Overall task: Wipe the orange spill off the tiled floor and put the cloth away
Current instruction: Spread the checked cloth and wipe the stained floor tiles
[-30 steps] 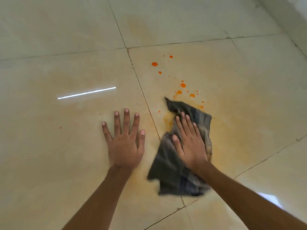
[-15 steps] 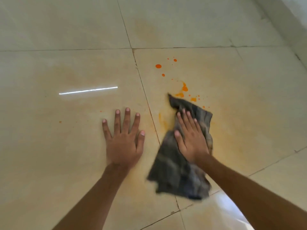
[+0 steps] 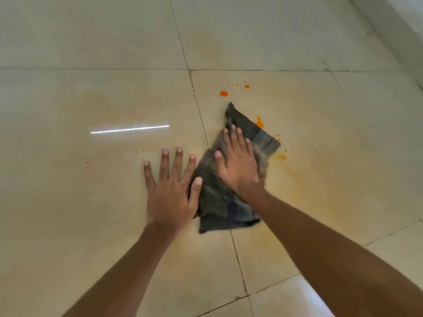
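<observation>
A dark grey checked cloth lies crumpled on the beige tiled floor. My right hand presses flat on it with straight fingers. My left hand rests flat on the tile just left of the cloth, its thumb touching the cloth's edge. Orange spill drops sit beyond the cloth's far tip. A larger orange blot and small specks lie along the cloth's right side. A faint orange smear tints the tile to the right of the cloth.
A wall base runs along the far right. Tile joints cross near the cloth. Two tiny orange specks lie on the left tile. A bright light reflection streaks the left tile.
My right hand has pushed the cloth forward and left over the spill, covering several drops and bringing the cloth against my left thumb. My left hand stays planted.
</observation>
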